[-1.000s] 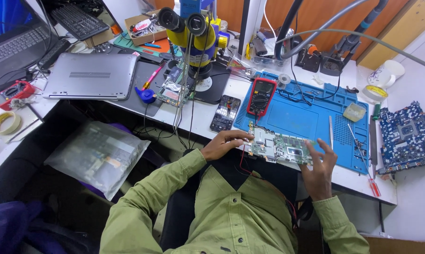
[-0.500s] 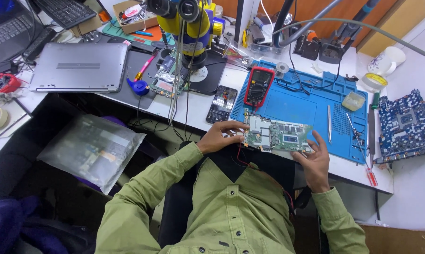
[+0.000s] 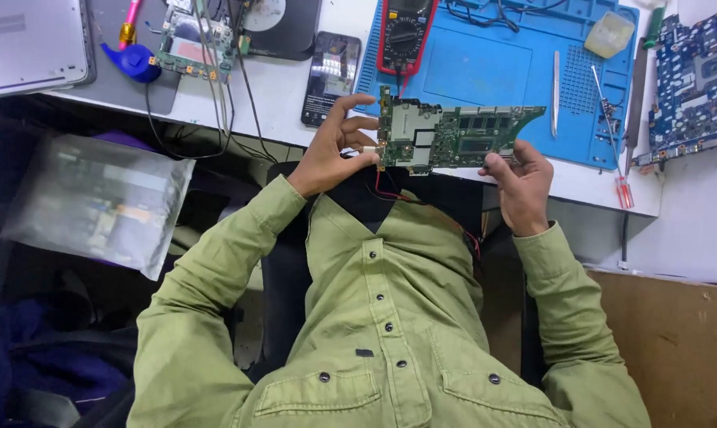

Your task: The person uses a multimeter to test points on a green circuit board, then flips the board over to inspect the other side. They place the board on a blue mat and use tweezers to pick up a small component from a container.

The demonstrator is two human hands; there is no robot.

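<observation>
The person holds one long, flat green circuit board (image 3: 454,136) at the near edge of the desk (image 3: 279,103), its long axis running left to right, the narrower tapered end pointing right. Its face is studded with dark square chips and a pale metal shield near the left end. The left hand (image 3: 335,150) has its grip clamped on the board's left end, thumb and fingertips pinching the edge. The right hand (image 3: 521,178) grips the board's lower right edge, fingers closed on it from below. A thin red wire (image 3: 390,194) hangs from the board over the person's olive cloth shirt (image 3: 390,317).

Under the board's far side lies one blue rubbery work mat (image 3: 485,67) with moulded trays. On it lie one pair of slim metal tweezers (image 3: 556,91) and one red-cased multimeter (image 3: 406,32). One dark glossy phone (image 3: 331,75) lies just left of the mat. One red-handled screwdriver (image 3: 616,150) lies at the mat's right edge, and a second, blue circuit board (image 3: 695,79) sits at the far right.
</observation>
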